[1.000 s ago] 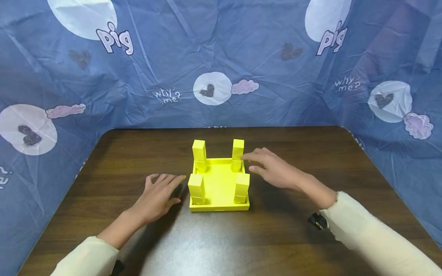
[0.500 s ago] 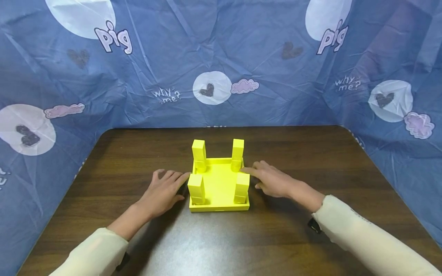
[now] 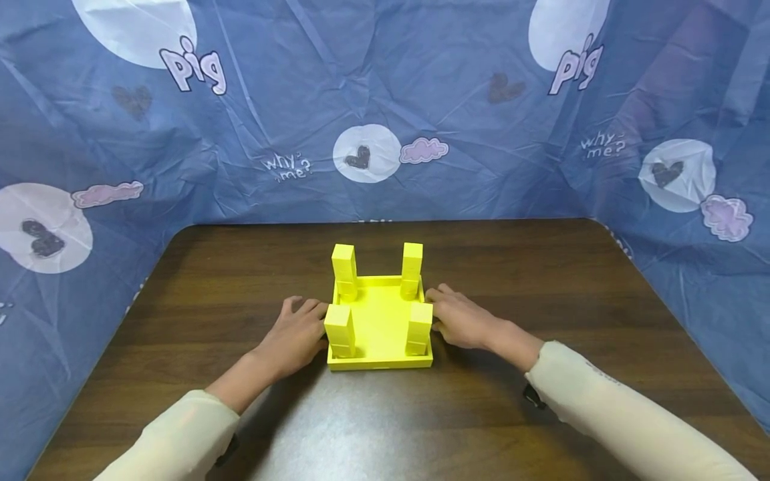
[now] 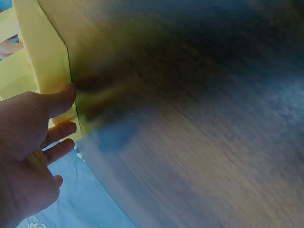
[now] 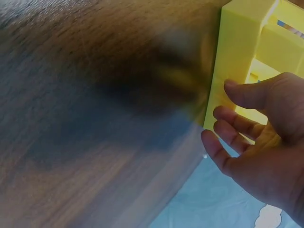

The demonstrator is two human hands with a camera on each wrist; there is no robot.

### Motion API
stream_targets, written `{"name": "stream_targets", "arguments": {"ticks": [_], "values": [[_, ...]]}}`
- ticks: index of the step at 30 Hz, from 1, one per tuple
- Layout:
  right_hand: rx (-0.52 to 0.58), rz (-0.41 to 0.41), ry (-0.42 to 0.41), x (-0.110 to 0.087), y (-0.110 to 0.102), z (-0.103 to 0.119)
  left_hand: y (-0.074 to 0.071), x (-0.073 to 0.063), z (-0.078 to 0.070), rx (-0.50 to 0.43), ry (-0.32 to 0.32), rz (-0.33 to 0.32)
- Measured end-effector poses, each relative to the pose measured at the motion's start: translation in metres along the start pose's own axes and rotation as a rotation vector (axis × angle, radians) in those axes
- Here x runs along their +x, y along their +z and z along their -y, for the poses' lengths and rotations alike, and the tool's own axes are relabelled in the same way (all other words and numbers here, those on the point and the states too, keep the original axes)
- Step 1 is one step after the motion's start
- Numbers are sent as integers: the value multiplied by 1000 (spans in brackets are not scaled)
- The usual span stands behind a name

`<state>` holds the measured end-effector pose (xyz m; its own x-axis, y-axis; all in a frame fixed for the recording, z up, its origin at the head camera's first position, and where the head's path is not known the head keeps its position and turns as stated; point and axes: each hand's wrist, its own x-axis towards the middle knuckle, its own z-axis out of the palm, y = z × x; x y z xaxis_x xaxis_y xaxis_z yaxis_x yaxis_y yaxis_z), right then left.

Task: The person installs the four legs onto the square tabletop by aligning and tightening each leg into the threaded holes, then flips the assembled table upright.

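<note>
A yellow square base with a low raised rim sits on the table, an upright block-like post at each corner, like an upturned toy table. My left hand is at its left side, fingers bent loosely. In the left wrist view the thumb lies along the outer wall. On the opposite side is my right hand. The right wrist view has its thumb against the side wall, other fingers spread below. Both index fingers are mostly hidden.
The dark wood table extends all around the yellow piece. Behind it and along both sides hangs a blue printed cloth. Loose light sleeves cover both forearms.
Both hands have come inward to the yellow base's sides. The right hand has also dropped from beside the far right post. The base stays in place.
</note>
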<state>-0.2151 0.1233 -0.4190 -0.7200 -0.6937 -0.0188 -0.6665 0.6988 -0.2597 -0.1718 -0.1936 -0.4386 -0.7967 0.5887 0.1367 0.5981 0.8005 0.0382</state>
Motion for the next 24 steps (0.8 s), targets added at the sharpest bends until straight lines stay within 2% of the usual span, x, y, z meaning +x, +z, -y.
{"name": "stream_targets", "arguments": {"ticks": [4,9,17,20,24], "values": [[12,-35,27,3,4,1,0,2,0,3,13,-17],[36,-38,52,5,10,1,0,2,1,1,23,-30],[32,-46,41,7,16,-2,1,4,3,7,37,-57],[35,-46,43,8,15,-3,2,5,4,31,46,-67],[32,-60,-1,10,15,-7,3,7,5,77,63,-82]]}}
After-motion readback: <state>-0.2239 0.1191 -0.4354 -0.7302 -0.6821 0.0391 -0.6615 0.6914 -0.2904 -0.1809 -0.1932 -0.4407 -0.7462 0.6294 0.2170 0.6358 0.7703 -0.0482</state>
